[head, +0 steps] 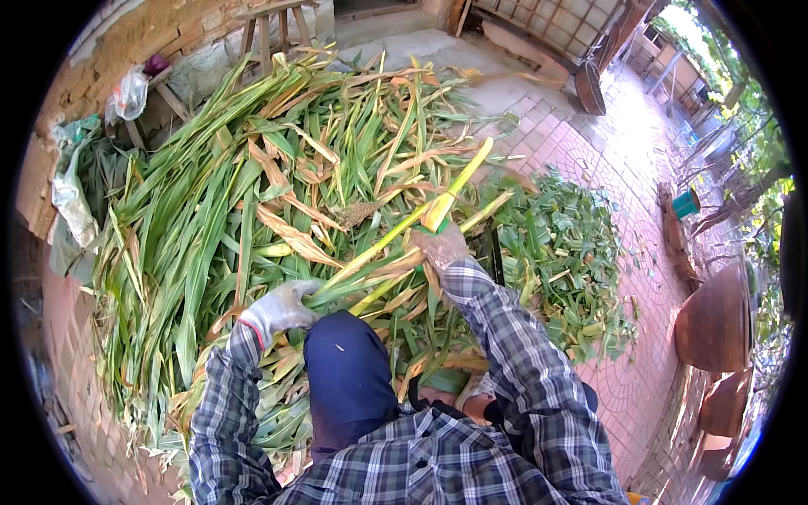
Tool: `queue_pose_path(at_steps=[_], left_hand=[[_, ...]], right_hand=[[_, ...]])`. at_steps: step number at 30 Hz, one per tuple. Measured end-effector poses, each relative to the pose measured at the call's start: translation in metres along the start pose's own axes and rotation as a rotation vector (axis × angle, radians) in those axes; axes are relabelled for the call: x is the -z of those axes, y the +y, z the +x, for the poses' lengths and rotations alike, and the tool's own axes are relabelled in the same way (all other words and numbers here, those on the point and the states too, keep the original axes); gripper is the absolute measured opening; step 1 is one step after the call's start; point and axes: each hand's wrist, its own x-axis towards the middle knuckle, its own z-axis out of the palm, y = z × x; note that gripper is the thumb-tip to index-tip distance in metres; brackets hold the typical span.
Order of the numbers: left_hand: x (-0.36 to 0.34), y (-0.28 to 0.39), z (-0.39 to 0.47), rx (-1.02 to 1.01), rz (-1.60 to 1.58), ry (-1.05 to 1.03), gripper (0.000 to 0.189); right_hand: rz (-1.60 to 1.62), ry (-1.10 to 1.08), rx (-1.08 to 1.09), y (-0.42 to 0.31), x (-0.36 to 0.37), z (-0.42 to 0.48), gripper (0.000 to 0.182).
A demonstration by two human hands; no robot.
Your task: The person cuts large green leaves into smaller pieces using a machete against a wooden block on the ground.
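My right hand (442, 245), in a dusty work glove with green showing on it, grips a few yellow-green stalks, apparently maize. One thick stalk piece (466, 173) with a pale split sheath sticks up beyond the fist. My left hand (281, 309), in a grey knitted glove with a red cuff edge, is closed around the lower leafy end of the same stalk bundle (363, 262), beside my left knee. Right of my right hand stands a narrow dark blade-like bar (496, 255), partly hidden by leaves and my sleeve.
A large heap of long leafy stalks (202, 208) spreads ahead and left. Chopped green leaf pieces (562, 252) are piled at right on the brick paving (622, 404). A wooden stool (265, 38) stands by the wall. Brown pots (713, 322) and a teal can (687, 203) line the right side.
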Motion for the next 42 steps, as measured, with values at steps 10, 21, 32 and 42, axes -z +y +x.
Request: queue_pose_path(at_steps=[10,21,32,42], left_hand=[[-0.057,0.101,0.056,-0.211,0.143,0.443,0.066],[-0.083,0.153,0.031,-0.34,0.426,0.408,0.035],[-0.026,0.11,-0.063,-0.308,0.333,0.449,0.029],[-0.033,-0.057,0.06,0.361,0.373,0.302,0.044]], right_hand=[[-0.34,0.302,0.01,-0.057,0.041,0.032,0.04],[-0.722,0.469,0.097,-0.076,0.097,0.025,0.026],[-0.464,0.959,-0.176,-0.066,0.322,-0.034,0.031],[-1.448,0.328,0.04,-0.015,0.275,-0.063,0.04]])
